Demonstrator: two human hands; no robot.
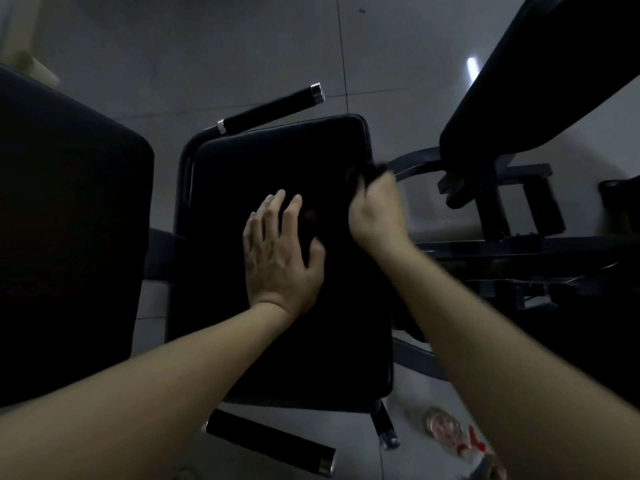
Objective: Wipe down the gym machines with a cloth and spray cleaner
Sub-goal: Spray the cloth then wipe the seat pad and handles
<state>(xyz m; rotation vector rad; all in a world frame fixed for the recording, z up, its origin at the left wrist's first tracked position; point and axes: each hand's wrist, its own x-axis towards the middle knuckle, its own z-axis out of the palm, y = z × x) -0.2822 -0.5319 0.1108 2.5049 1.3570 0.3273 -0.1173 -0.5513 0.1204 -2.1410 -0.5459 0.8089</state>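
A black padded seat [277, 161] of a gym machine fills the middle of the view. My left hand [277, 244] lies on the pad with fingers spread and fairly straight. My right hand [377, 209] is at the pad's right edge, fingers curled round a dark cloth [370, 171] that is bunched and hard to tell from the black pad. A clear spray bottle [450, 433] with a red trigger lies on the floor at the lower right, partly hidden by my right forearm.
Black grip handles stick out beyond the seat [273, 107] and below it [273, 441]. Another black pad [62, 220] stands at the left. A tilted back pad [540, 74] and dark metal frame [502, 209] stand at the right. Grey floor tiles surround the machines.
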